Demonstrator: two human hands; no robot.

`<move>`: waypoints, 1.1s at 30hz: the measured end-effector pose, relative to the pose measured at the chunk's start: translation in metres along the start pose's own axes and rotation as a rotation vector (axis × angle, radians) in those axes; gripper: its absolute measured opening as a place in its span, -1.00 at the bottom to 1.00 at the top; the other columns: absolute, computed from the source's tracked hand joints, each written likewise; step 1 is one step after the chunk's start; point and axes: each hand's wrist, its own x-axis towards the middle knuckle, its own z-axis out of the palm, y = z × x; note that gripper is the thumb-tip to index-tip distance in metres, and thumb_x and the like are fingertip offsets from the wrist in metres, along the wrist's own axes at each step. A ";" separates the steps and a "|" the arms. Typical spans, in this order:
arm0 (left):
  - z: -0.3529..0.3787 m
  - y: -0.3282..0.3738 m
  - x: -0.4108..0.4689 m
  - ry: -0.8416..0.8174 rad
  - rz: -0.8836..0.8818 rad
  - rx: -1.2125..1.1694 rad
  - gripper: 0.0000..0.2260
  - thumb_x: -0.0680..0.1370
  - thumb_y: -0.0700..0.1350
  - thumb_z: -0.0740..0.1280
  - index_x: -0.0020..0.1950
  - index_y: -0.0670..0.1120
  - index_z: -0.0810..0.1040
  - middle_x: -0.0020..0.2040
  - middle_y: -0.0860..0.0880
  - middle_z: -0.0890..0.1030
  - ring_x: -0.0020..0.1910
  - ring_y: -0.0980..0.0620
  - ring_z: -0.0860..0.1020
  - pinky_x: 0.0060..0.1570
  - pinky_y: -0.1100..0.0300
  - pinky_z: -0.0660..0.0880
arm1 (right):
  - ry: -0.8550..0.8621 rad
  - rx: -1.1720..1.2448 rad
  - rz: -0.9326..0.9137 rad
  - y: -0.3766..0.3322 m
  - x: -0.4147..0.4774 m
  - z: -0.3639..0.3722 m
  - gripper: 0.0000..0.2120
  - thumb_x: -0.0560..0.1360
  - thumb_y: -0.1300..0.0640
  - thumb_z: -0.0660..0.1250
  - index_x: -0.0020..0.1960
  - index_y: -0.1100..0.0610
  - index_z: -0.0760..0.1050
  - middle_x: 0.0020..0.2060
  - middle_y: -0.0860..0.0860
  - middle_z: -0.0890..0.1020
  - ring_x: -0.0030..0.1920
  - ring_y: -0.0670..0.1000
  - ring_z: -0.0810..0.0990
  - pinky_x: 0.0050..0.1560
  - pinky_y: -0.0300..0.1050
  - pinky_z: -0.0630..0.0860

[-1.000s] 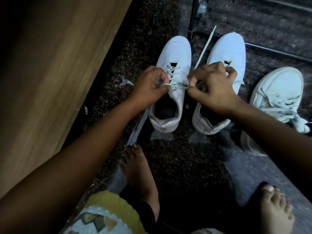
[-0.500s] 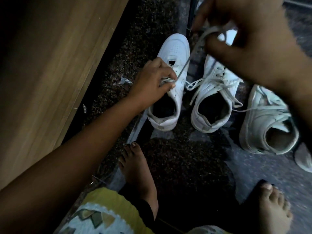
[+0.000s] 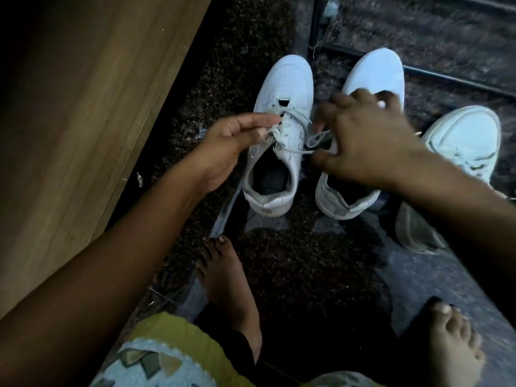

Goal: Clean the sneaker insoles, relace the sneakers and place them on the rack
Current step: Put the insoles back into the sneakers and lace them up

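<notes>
Three white sneakers stand on the dark floor. At the upper eyelets of the left sneaker, my left hand pinches the white shoelace between thumb and forefinger. The lace runs right from there toward the thumb of my right hand. That hand hovers, blurred and with fingers spread, over the middle sneaker and hides its laces. A loop of lace lies by its fingers; whether they grip it is unclear. The left sneaker's dark insole shows in its opening. The third sneaker lies at the right, laced.
The black metal bars of the shoe rack cross the floor just behind the sneakers. A wooden cabinet panel fills the left side. My bare feet rest on the floor below the sneakers.
My right hand pulled the lace up high toward the camera, then came back down over the middle sneaker with fingers spread. My left hand stayed at the left sneaker's eyelets.
</notes>
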 end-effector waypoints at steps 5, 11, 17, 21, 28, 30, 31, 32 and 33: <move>0.008 -0.005 -0.003 0.025 0.000 -0.453 -0.74 0.58 -0.31 0.13 0.21 -0.22 0.49 0.09 -0.12 0.63 0.12 0.06 0.59 0.14 0.23 0.50 | 0.147 0.347 0.006 -0.022 0.007 0.059 -0.69 0.47 -0.14 0.29 0.10 0.03 0.46 -0.01 -0.01 0.61 0.10 0.09 0.52 0.27 0.06 0.19; 0.004 -0.001 -0.004 0.141 -0.052 -0.651 -0.74 0.56 -0.27 0.14 0.20 -0.11 0.47 0.00 -0.02 0.62 -0.16 0.16 0.58 0.01 0.26 0.50 | 0.358 0.474 0.042 -0.020 0.008 0.085 -0.87 0.45 0.02 0.29 -0.12 0.06 0.54 -0.33 0.01 0.62 -0.17 0.12 0.56 0.17 -0.06 0.19; -0.026 0.028 -0.003 0.176 0.003 -0.803 -0.70 0.44 -0.24 0.25 0.14 0.00 0.49 0.01 -0.03 0.58 -0.40 0.21 0.43 -0.23 0.34 0.31 | 0.371 0.332 -0.008 -0.006 0.006 0.080 -0.91 0.44 0.12 0.24 -0.14 0.11 0.50 -0.35 0.05 0.56 -0.17 0.17 0.54 0.21 0.01 0.23; -0.035 0.024 -0.013 0.505 0.224 -0.522 -0.82 0.52 -0.27 0.22 0.05 -0.07 0.50 -0.16 0.06 0.60 -0.39 0.23 0.42 -0.34 0.37 0.30 | 0.369 0.194 0.030 0.003 0.002 0.070 -0.80 0.49 0.03 0.12 -0.08 0.10 0.48 -0.27 0.06 0.61 -0.06 0.17 0.52 0.20 0.00 0.10; -0.065 -0.049 -0.030 0.538 0.327 0.945 -0.82 0.50 0.00 0.35 -0.11 -0.09 0.66 -0.15 -0.03 0.61 -0.09 -0.06 0.54 -0.05 0.21 0.36 | 0.323 0.165 0.079 0.011 0.003 0.063 -0.83 0.51 0.04 0.10 -0.07 0.04 0.45 -0.18 0.04 0.62 0.01 0.14 0.47 0.11 0.05 0.11; -0.067 -0.056 -0.028 0.471 0.315 1.010 -0.81 0.48 0.00 0.35 -0.17 -0.09 0.67 -0.20 -0.07 0.60 -0.11 -0.12 0.53 -0.12 0.26 0.26 | 0.302 0.145 0.105 0.014 0.004 0.064 -0.84 0.53 0.06 0.13 -0.06 0.05 0.47 -0.13 0.04 0.63 0.04 0.15 0.45 0.12 0.07 0.11; -0.069 -0.058 -0.026 0.451 0.312 1.015 -0.80 0.48 0.00 0.35 -0.20 -0.10 0.67 -0.21 -0.09 0.60 -0.12 -0.13 0.53 -0.13 0.26 0.25 | 0.296 0.136 0.114 0.016 0.005 0.064 -0.84 0.53 0.07 0.13 -0.05 0.06 0.48 -0.10 0.05 0.63 0.06 0.15 0.44 0.13 0.08 0.11; -0.071 -0.059 -0.023 0.441 0.299 1.024 -0.78 0.48 0.02 0.33 -0.22 -0.09 0.67 -0.22 -0.10 0.61 -0.13 -0.14 0.53 -0.12 0.24 0.26 | 0.291 0.126 0.120 0.017 0.005 0.063 -0.83 0.52 0.08 0.14 -0.04 0.08 0.49 -0.08 0.06 0.63 0.07 0.16 0.44 0.13 0.08 0.10; -0.075 -0.058 -0.020 0.451 0.277 1.035 -0.74 0.48 0.07 0.31 -0.23 -0.07 0.67 -0.22 -0.09 0.61 -0.13 -0.15 0.53 -0.10 0.20 0.29 | 0.287 0.111 0.132 0.018 0.005 0.062 -0.83 0.52 0.09 0.14 -0.03 0.09 0.49 -0.06 0.06 0.62 0.08 0.16 0.43 0.13 0.08 0.10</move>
